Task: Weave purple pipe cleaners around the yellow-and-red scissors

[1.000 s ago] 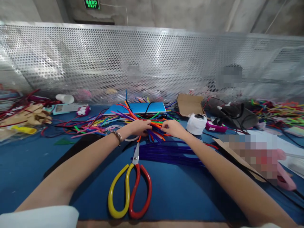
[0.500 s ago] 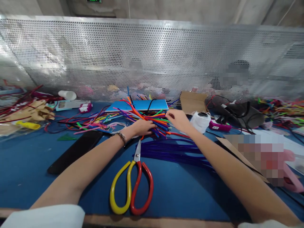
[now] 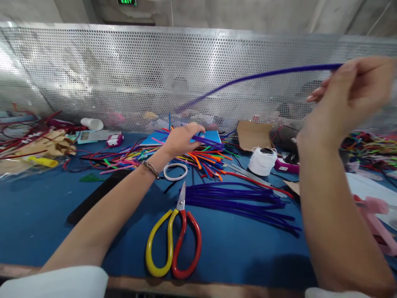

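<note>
The right hand, at the upper right of the frame, has its thumb and fingers pinched shut on one end of a long purple stem; the stem arches leftward through the air, its far end blurred. The left hand, at the centre, has its fingers curled and its thumb near them, seemingly around a short bunch of purple stems, though the blur leaves the exact grip uncertain.

Handled well, the long stem would be gripped close to its tip and drawn out along its own line, so that it neither kinks nor drags at the multicoloured heap below the left hand. A light hold suits the bunch: firm enough to keep it together, loose enough not to crush it. More purple strands lie side by side at the centre of the desk, just beside the scissors, whose blades are best kept away from them.

As for containers, a white cup lies on its side at left, contents hidden. A clear plastic bag spreads at the left edge, near brown pieces; whether these are inside it I cannot tell.
</note>
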### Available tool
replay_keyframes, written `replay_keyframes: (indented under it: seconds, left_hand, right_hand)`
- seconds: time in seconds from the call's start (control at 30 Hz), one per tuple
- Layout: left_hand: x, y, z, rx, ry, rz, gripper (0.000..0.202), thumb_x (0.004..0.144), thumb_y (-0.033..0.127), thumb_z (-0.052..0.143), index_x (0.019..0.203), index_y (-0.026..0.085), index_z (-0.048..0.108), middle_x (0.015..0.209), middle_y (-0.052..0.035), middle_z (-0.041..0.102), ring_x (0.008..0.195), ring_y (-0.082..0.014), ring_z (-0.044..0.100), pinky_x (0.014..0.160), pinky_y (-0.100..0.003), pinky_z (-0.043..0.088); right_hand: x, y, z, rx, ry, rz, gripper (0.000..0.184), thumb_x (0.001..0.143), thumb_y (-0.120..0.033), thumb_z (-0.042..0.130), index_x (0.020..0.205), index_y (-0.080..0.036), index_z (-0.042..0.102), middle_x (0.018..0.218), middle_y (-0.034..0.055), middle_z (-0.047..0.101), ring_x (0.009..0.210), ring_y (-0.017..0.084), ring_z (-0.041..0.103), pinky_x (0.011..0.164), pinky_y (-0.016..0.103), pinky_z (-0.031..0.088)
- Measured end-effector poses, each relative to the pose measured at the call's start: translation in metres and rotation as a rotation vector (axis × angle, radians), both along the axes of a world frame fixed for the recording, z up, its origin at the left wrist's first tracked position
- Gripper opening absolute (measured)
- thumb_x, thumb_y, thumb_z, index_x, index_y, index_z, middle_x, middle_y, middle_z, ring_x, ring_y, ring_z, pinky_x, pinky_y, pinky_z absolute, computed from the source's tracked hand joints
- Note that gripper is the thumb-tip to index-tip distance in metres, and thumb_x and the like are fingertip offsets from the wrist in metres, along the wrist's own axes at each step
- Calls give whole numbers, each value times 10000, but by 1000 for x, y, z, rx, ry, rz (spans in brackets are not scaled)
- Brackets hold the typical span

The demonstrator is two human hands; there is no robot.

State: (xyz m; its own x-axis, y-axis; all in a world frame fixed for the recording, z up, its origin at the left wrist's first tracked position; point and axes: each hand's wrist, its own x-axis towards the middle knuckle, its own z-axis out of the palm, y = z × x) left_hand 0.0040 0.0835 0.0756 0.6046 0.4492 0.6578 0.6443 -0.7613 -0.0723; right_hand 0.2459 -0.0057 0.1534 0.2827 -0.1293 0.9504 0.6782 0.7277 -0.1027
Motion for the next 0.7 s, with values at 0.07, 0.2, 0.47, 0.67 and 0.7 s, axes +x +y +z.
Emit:
replay_keyframes:
  seconds: [0.07, 0.2, 0.47, 0.67, 0.7]
  left_hand:
    - [0, -4, 15, 108, -236, 0, 250, 850, 232, 447, 1094, 181, 455, 999, -57, 565, 901, -172, 556, 769, -286, 441]
    - [12, -23, 33, 270, -752, -144, 138, 902, 265, 395, 1034, 227, 402, 786, 0, 497, 742, -137, 556, 643, -249, 438]
    - [31, -65, 42, -13, -148, -86, 227, 861, 366, 421, 816, 167, 519, 830, -9, 505, 808, -156, 543, 723, -268, 427]
    - [30, -35, 29, -320, -41, -76, 286, 923, 203, 269, 824, 141, 530, 694, 0, 569, 686, -137, 561, 661, -240, 417]
    - [31, -28, 24, -345, -43, -62, 297, 933, 198, 249, 886, 135, 536, 713, -3, 589, 702, -137, 575, 676, -236, 425]
  right_hand:
    - [-6, -12, 3, -38, -98, -104, 160, 853, -183, 444, 698, -216, 462, 670, -24, 406, 568, 81, 452, 527, 229, 358]
    - [-35, -22, -9, -244, -357, -138, 135, 799, -117, 477, 692, -197, 495, 679, -29, 472, 597, 75, 476, 492, 201, 373]
    - [-61, -19, -30, -558, -431, 174, 116, 843, -235, 494, 745, -221, 554, 711, -19, 536, 675, 102, 547, 592, 234, 461]
    - [-31, 13, -33, -671, -318, 283, 260, 888, -354, 411, 721, -199, 536, 652, -29, 521, 561, 68, 511, 546, 208, 426]
    - [-24, 22, -39, -783, -344, 275, 337, 915, -352, 332, 706, -188, 538, 637, -19, 532, 550, 69, 517, 539, 206, 424]
